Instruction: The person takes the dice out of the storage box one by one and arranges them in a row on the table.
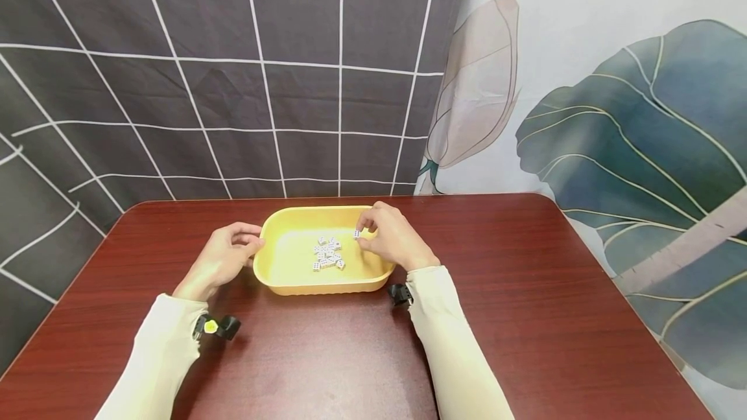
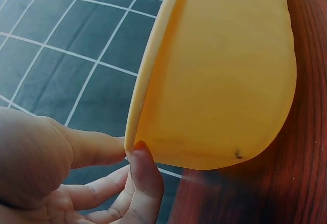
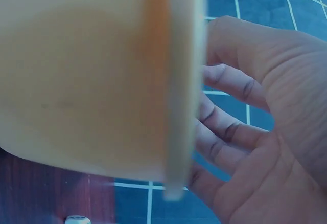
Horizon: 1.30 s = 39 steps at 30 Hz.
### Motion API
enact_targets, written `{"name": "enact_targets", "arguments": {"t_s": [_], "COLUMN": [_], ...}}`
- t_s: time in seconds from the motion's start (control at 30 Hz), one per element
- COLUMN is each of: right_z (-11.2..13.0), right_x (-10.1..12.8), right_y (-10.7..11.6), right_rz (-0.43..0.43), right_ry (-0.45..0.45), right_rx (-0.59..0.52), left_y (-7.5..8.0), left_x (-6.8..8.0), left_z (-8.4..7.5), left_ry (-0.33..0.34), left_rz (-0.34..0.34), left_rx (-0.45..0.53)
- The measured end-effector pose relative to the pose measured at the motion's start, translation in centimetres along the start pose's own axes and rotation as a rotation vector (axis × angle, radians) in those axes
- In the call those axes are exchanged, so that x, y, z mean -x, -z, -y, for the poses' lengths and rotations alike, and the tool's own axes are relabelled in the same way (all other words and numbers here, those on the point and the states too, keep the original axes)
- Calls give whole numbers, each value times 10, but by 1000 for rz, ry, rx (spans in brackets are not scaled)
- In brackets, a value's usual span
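A yellow tray [image 1: 286, 220] with rounded corners stands on the table, and several white dice [image 1: 327, 255] lie clustered on its floor. At the tray's left end my left hand [image 1: 224, 255] pinches the rim, thumb and finger on either side of it, as the left wrist view shows with the tray wall [image 2: 219, 81]. My right hand [image 1: 393, 235] reaches over the tray's right side and pinches one white die [image 1: 357, 234] between thumb and fingertips. In the right wrist view the tray wall [image 3: 92, 91] hides the fingertips and that die.
The dark red wooden table [image 1: 327, 355] reaches out on both sides of the tray. Behind it hangs a grey cloth [image 1: 297, 102] with white grid lines, and a leaf-patterned curtain [image 1: 583, 148] stands at right. A small white object [image 3: 77, 219] shows at the right wrist view's lower edge.
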State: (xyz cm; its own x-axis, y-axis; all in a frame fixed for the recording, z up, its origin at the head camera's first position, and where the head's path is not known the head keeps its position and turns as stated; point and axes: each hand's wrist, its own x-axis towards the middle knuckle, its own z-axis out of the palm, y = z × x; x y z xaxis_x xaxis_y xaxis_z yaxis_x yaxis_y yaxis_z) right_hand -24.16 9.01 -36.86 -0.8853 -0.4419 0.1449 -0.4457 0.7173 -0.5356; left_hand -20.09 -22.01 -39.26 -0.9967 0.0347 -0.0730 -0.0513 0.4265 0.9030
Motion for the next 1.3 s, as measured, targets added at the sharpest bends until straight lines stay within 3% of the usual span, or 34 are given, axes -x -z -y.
{"name": "enact_targets", "arguments": {"t_s": [0.77, 1.3], "right_z": [-12, -30], "right_x": [10, 17], "right_y": [26, 37], "right_rz": [-42, -83], "right_ry": [-12, -58], "right_rx": [-3, -41], "left_y": [0, 2], "left_x": [1, 1], "left_z": [-4, -4], "left_ry": [4, 51], "left_rz": [-1, 23], "left_rx": [-16, -8]}}
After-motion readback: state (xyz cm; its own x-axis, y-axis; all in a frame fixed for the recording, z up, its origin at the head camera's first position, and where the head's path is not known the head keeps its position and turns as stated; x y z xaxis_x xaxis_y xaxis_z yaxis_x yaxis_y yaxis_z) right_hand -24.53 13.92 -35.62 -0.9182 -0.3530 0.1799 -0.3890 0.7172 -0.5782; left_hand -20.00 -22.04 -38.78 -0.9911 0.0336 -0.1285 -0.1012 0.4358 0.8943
